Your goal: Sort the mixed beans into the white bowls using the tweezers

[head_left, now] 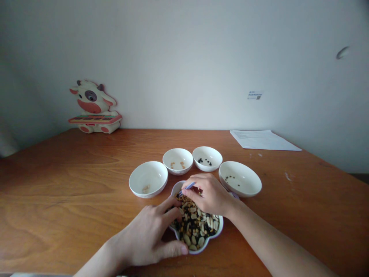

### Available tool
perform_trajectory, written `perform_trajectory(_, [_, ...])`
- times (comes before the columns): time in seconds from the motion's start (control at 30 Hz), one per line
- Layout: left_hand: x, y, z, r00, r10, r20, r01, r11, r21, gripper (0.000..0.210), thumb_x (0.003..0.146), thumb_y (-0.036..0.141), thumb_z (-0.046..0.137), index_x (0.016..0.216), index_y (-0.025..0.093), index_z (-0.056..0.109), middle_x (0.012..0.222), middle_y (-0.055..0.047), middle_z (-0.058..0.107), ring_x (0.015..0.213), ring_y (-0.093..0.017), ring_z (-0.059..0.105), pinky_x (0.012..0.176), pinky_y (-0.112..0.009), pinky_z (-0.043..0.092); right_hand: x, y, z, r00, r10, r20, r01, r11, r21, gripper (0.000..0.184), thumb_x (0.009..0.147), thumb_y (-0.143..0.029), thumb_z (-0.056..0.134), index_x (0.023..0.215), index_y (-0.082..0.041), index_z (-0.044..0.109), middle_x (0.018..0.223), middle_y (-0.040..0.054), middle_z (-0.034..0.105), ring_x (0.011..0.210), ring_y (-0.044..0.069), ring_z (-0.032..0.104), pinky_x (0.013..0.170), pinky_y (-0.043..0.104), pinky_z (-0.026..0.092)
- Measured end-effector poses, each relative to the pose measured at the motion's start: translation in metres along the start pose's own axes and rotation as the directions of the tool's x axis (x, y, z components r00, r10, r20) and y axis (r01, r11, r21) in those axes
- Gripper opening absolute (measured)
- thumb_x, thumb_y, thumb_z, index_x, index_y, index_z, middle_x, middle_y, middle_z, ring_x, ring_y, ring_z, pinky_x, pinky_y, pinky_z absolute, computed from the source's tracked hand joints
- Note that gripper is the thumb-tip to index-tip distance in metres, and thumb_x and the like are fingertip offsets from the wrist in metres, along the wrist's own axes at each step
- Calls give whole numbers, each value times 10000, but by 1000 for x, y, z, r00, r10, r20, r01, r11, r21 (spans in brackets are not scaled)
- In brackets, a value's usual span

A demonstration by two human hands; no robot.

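Note:
A shallow scalloped dish (221, 225) with a pale purple rim holds mixed peanuts (193, 240), yellowish beans and small black beans or seeds. My left hand (150, 231) grips its left side, fingers bent over the rim into the mix and thumb along the front edge. In my right hand (209, 192), closed over the far part of the dish, is a pair of purple tweezers (188, 187). Their tips point down into the beans at the upper left; whether they pinch anything is too small to tell.
Behind the dish, four white bowls arc: left (152, 173) with peanut pieces, then yellow beans (178, 157), black beans (208, 154), and small dark seeds (246, 179). A cow toy keyboard (95, 111) stands back left. Papers (263, 139) lie back right, against the wall.

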State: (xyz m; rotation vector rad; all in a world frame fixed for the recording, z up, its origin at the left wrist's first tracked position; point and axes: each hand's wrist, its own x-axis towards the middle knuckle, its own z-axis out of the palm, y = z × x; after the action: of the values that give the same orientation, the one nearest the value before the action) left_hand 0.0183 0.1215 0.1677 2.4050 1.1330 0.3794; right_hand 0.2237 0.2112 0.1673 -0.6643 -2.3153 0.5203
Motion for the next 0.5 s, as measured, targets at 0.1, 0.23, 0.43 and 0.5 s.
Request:
perform_trajectory(0.1, [0, 0, 0, 1000, 2, -2, -2, 1000, 2, 487, 920, 659, 520, 1041, 193, 592, 1149, -108, 579, 933, -294, 642, 805, -414, 546, 0, 1, 0, 1000, -3, 8, 3, 1000, 5, 113, 887, -207, 617, 829, -171, 707, 808, 34, 741, 721, 161, 673, 715, 279, 504])
perform_trajectory(0.23, [0, 0, 0, 1000, 5, -6, -5, 1000, 0, 495, 922, 668, 508, 1030, 193, 594, 1136, -103, 583, 925, -283, 640, 807, -399, 541, 1, 2, 1, 1000, -16, 11, 16, 1000, 15, 120, 892, -207, 612, 829, -170, 708, 807, 33, 739, 718, 157, 669, 708, 276, 502])
perform_trajectory(0.43, [-1, 0, 0, 1000, 11, -6, -11, 1000, 14, 492, 929, 655, 505, 1068, 191, 590, 1133, -107, 587, 910, -279, 643, 791, -389, 542, 0, 1, 0, 1000, -4, 1, 4, 1000, 10, 111, 883, -205, 612, 827, -171, 703, 802, 32, 736, 727, 160, 670, 719, 279, 507])
perform_trajectory(0.5, [-1, 0, 0, 1000, 10, -3, -10, 1000, 9, 491, 927, 655, 508, 1061, 189, 591, 1136, -109, 586, 911, -285, 644, 792, -401, 542, 1, -1, -1, 1000, 11, -4, -11, 1000, 3, 115, 878, -204, 610, 814, -170, 700, 787, 33, 733, 723, 162, 670, 718, 281, 510])
